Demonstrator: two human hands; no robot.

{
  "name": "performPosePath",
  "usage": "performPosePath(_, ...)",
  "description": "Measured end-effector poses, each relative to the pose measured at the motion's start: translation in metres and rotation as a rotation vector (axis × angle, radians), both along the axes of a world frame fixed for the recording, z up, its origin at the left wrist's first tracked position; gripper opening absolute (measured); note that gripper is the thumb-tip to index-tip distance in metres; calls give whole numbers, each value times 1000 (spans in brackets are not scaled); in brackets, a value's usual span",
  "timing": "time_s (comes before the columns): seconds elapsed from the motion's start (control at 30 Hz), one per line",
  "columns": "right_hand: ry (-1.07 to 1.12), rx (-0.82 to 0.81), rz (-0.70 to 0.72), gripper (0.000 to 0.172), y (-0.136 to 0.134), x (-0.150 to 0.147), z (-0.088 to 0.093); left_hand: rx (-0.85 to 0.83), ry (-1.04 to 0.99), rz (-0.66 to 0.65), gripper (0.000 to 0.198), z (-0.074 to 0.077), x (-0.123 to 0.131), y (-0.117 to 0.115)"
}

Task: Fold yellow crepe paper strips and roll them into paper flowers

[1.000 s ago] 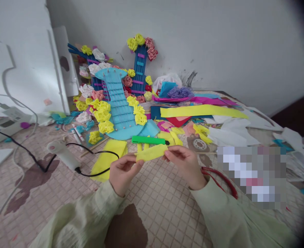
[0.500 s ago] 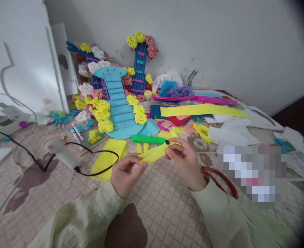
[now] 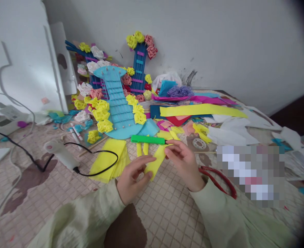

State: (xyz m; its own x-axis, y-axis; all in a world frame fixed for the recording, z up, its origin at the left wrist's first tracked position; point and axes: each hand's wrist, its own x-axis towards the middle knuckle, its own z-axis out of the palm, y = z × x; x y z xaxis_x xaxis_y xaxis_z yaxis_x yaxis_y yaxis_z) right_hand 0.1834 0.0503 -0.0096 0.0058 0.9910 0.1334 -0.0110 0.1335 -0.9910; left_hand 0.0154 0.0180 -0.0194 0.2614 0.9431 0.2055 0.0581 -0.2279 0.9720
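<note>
My right hand [image 3: 181,160] pinches the upper end of a yellow crepe paper strip [image 3: 157,161], which slants down to the left. At its lower end my left hand [image 3: 133,177] has thumb and forefinger apart, their tips touching or close against the strip's left side. Just behind lies a green plastic tool [image 3: 148,139] with a dark tip, close to my right fingers. Small yellow paper pieces [image 3: 145,148] lie below that tool. Left of my left hand is a stack of yellow paper sheets [image 3: 108,162].
A light blue paper guitar shape [image 3: 118,110] with yellow paper flowers [image 3: 101,115] stands behind. A glue gun [image 3: 61,155] with a black cable lies left. Red-handled scissors or pliers [image 3: 220,179] are right. A long yellow strip [image 3: 203,110] tops coloured papers.
The strip has swung from nearly level to steeply slanted, its left end now lower. My left hand has shifted right and its thumb and forefinger have spread; my right hand keeps its pinch.
</note>
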Motion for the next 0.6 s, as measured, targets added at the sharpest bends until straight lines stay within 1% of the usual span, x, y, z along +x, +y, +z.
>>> performPosePath(0.07,-19,2,21,23,-1,-1,0,43,35,-38,33,2,0,-1)
performPosePath(0.13,-29,-9,50,24,-3,-2,0,52,51,-49,34,4,1,-1)
performPosePath(0.3,-85,-56,163,28,-6,-6,0,3,44,45,29,-1,1,0)
performPosePath(0.47,-69,-74,164,25,-8,-7,-1,-58,31,107,25,-9,1,2)
performPosePath(0.6,-38,-98,167,24,-8,-8,-1,-129,-25,102,23,-6,4,2)
